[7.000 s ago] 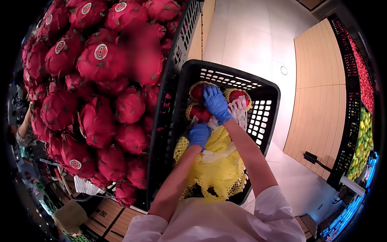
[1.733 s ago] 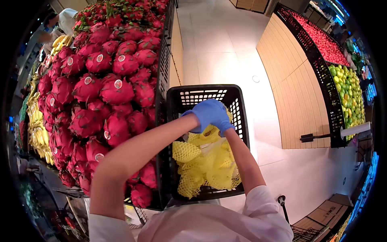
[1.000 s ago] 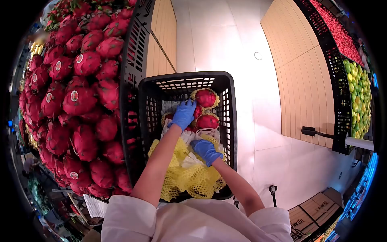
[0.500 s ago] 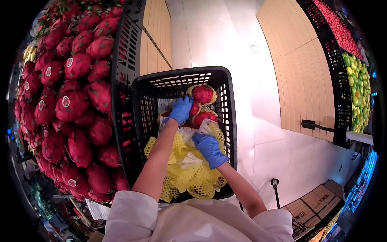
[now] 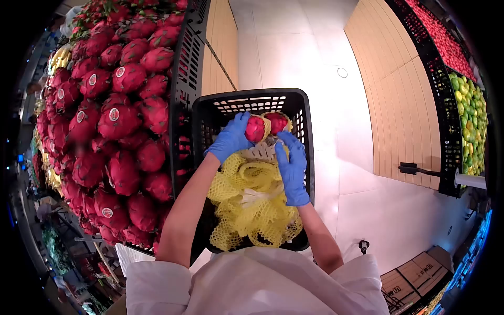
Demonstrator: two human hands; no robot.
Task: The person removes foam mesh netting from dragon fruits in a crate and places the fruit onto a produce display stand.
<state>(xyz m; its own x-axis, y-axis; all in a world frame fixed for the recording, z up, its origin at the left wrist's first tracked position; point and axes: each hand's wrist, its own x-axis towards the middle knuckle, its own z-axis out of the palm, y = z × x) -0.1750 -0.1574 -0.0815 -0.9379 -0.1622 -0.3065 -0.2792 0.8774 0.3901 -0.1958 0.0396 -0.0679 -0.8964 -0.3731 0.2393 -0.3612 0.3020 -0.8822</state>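
Note:
My left hand (image 5: 231, 138), in a blue glove, is closed on a dragon fruit (image 5: 255, 129) with a yellow foam net sleeve on its right side. My gloved right hand (image 5: 293, 167) is just right of that fruit, thumb and fingers apart, with nothing visible between them. Beyond its fingertips, another dragon fruit (image 5: 277, 124) sits in a yellow net at the far end of the black crate (image 5: 310, 168). Yellow foam nets (image 5: 244, 207) fill the near part of the crate, with crumpled whitish wrapping (image 5: 260, 152) beyond them.
To the left, a big heap of dragon fruit (image 5: 119, 122) rises behind a black slotted barrier (image 5: 190, 65). A wood-panelled stand (image 5: 401, 89) on the right carries green-yellow fruit (image 5: 467, 115) and small red fruit (image 5: 441, 39). Cardboard boxes (image 5: 415, 275) are at lower right.
My left hand has shifted to hold a dragon fruit at the crate's far end. My right hand has moved forward from the nets toward that fruit. The view has shifted slightly left.

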